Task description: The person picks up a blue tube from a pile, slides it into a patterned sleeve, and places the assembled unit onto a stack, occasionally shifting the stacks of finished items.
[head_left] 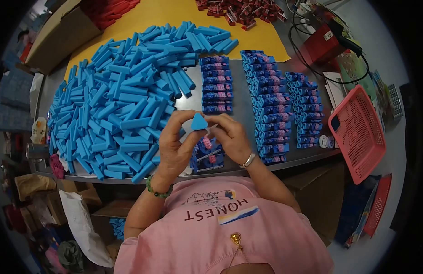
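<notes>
A blue three-sided stick (199, 122) is held up at the table's front edge, its triangular end facing me. My left hand (174, 144) grips it between thumb and fingers from the left. On the other side, the fingers of my right hand (232, 139) are closed against it; a whitish bit shows near that thumb, too small to name. Below the hands lie printed blue-and-pink wrappers (211, 160), partly covered by them. A large heap of similar blue sticks (124, 98) spreads to the left. Just beyond my hands stands a column of wrapped sticks (217, 86).
More wrapped sticks (273, 109) form columns on the right. A pink perforated basket (360, 132) sits at the table's right edge. Dark red pieces (241, 11) lie on yellow sheeting (161, 11) at the back. A cardboard box (60, 39) stands far left; a black cable (307, 68) loops at right.
</notes>
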A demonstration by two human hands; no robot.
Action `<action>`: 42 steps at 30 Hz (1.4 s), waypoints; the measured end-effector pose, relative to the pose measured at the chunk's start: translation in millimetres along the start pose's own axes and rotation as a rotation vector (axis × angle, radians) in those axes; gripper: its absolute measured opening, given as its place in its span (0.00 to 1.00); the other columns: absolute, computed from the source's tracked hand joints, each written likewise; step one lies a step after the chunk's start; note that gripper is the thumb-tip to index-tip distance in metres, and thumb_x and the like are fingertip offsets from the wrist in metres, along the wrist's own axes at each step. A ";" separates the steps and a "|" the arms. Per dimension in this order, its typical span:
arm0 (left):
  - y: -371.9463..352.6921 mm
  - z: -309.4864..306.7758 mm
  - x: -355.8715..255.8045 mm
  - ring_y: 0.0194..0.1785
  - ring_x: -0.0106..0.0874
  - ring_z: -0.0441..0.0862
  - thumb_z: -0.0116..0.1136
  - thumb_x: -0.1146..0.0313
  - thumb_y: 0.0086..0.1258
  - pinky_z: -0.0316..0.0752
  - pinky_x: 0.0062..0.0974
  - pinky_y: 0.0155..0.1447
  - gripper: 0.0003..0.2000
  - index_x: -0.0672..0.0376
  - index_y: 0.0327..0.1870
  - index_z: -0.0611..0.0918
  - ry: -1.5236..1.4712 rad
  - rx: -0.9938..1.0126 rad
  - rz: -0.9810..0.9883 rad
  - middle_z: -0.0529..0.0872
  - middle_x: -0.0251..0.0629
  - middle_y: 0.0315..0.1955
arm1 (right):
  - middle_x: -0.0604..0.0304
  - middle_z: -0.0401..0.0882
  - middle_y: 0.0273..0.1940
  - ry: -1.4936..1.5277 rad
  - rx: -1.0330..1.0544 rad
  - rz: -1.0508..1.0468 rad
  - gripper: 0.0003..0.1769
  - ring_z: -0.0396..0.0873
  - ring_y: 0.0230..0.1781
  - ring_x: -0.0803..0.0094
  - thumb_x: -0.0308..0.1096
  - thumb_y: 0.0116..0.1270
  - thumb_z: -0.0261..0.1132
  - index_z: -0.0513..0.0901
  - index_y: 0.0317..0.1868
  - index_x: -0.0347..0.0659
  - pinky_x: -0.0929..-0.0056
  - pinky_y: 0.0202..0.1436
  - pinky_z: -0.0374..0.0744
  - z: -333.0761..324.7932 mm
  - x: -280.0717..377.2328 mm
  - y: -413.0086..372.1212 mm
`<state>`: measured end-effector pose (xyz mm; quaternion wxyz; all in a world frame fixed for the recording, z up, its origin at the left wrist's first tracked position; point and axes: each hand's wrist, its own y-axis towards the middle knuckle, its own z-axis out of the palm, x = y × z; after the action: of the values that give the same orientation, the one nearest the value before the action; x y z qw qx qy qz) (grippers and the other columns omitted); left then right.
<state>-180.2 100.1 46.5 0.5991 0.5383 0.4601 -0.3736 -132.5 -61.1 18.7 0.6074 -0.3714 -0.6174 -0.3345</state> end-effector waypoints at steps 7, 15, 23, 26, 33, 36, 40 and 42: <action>-0.5 0.6 1.6 0.39 0.36 0.77 0.68 0.80 0.50 0.74 0.27 0.41 0.18 0.63 0.43 0.78 0.550 0.060 0.206 0.78 0.41 0.36 | 0.57 0.77 0.34 -0.247 -0.113 -0.255 0.12 0.76 0.25 0.75 0.27 0.57 0.66 0.81 0.42 0.33 0.80 0.26 0.73 -2.7 40.8 -3.4; -25.0 -3.5 41.4 0.41 0.43 0.75 0.73 0.69 0.45 0.70 0.36 0.45 0.19 0.63 0.38 0.79 0.760 0.335 -0.082 0.77 0.43 0.35 | 0.63 0.77 0.35 -0.139 -0.352 -0.086 0.10 0.79 0.28 0.83 0.21 0.62 0.62 0.79 0.45 0.33 0.89 0.25 0.75 -38.6 8.7 -12.3; -33.7 1.9 63.1 0.39 0.40 0.74 0.70 0.73 0.45 0.69 0.36 0.43 0.13 0.60 0.31 0.78 0.993 0.329 -0.128 0.77 0.40 0.32 | 0.62 0.80 0.30 0.010 -0.361 0.033 0.10 0.80 0.26 0.82 0.22 0.63 0.62 0.79 0.45 0.33 0.89 0.24 0.74 -43.2 -2.5 -23.4; -33.8 1.6 66.2 0.38 0.40 0.75 0.67 0.75 0.48 0.69 0.36 0.43 0.10 0.60 0.30 0.78 0.994 0.319 -0.117 0.77 0.39 0.30 | 0.63 0.78 0.32 0.037 -0.364 0.050 0.09 0.80 0.26 0.83 0.22 0.62 0.63 0.80 0.44 0.33 0.89 0.23 0.74 -45.7 -5.8 -27.2; -28.7 -1.6 56.7 0.34 0.39 0.76 0.61 0.80 0.54 0.70 0.33 0.38 0.04 0.64 0.28 0.78 0.823 0.150 -0.043 0.78 0.40 0.28 | 0.61 0.80 0.30 0.064 -0.378 0.078 0.10 0.80 0.25 0.81 0.22 0.64 0.61 0.79 0.46 0.33 0.87 0.24 0.75 -52.0 -2.3 -34.2; -18.8 -12.6 50.5 0.29 0.36 0.76 0.60 0.81 0.56 0.69 0.30 0.33 0.03 0.66 0.30 0.79 0.535 0.117 -0.129 0.77 0.40 0.27 | 0.60 0.81 0.31 0.191 -0.376 0.065 0.10 0.81 0.25 0.80 0.24 0.65 0.61 0.79 0.46 0.32 0.85 0.24 0.76 -54.6 2.2 -31.0; -8.8 -22.1 38.4 0.29 0.24 0.72 0.60 0.82 0.60 0.66 0.21 0.33 0.02 0.67 0.32 0.80 0.418 0.133 -0.124 0.76 0.34 0.26 | 0.60 0.81 0.31 0.394 -0.344 0.061 0.10 0.81 0.25 0.78 0.26 0.65 0.61 0.79 0.46 0.32 0.84 0.24 0.77 -55.4 18.0 -21.7; -5.0 -21.6 30.4 0.26 0.30 0.73 0.60 0.82 0.58 0.67 0.25 0.31 0.03 0.67 0.32 0.80 0.427 0.138 -0.085 0.76 0.38 0.25 | 0.59 0.81 0.31 0.468 -0.277 0.089 0.10 0.81 0.25 0.77 0.27 0.65 0.62 0.79 0.46 0.32 0.83 0.23 0.77 -52.3 27.4 -17.1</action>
<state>-179.1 122.2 16.1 0.4337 0.6251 0.5720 -0.3067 -120.7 -113.4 48.8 0.6908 -0.3904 -0.3918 -0.4656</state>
